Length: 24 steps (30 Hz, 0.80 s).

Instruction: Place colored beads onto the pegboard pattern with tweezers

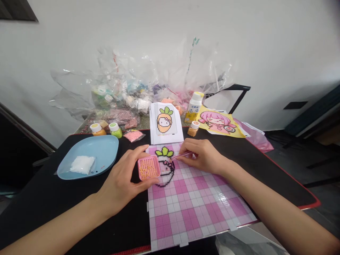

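Observation:
My left hand (124, 179) grips a small pink tray (148, 167) by its sides; orange-yellow beads lie in its grooves. Between the thumb and fingers of my right hand (203, 156) are pink tweezers (183, 155), their tips over the bead pattern. That pattern, on a pink-and-white checked pegboard (191, 198), has green leaves (164, 152) and a black outline (172, 176), partly hidden by the tray. Behind the board stands a printed picture (164, 122) of an orange carrot shape with a white cat face.
On the left lies a blue plate (106, 150) with a bag of white beads (82, 164). Bead jars (115, 130) (193, 129) stand behind, near a white-capped bottle (195, 106). Clear plastic bags (127, 81) line the back; a pink-haired character picture (220, 122) lies back right.

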### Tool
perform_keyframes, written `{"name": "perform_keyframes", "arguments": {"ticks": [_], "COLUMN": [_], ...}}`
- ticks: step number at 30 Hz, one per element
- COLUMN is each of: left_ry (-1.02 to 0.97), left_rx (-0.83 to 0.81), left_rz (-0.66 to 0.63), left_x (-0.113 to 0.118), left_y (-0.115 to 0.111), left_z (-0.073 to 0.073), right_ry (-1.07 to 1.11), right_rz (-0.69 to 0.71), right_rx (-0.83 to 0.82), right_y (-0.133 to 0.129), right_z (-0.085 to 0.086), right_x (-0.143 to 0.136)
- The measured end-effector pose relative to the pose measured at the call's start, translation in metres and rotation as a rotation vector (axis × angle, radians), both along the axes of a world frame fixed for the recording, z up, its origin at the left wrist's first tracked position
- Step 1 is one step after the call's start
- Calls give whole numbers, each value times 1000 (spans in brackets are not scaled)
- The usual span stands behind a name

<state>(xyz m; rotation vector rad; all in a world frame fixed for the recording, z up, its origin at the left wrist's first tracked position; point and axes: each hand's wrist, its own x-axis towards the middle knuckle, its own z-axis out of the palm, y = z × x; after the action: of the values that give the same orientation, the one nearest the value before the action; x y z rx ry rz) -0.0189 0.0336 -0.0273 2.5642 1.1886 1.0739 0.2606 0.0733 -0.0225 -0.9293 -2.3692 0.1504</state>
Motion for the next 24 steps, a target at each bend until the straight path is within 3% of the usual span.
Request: {"name": "perform_keyframes", "arguments": {"ticks": [16,24], "left_ry": [-1,-7], "left_rx": [-9,-2], "left_rz": [-11,-32], "left_x": [0,2], "left_y": [0,0], "left_z": [-1,-1], "right_ry": [13,199], "right_rz": [-2,94], "right_rx": [3,116], "right_y": [0,-6], "right_z": [0,1], "right_x": [0,-8]}}
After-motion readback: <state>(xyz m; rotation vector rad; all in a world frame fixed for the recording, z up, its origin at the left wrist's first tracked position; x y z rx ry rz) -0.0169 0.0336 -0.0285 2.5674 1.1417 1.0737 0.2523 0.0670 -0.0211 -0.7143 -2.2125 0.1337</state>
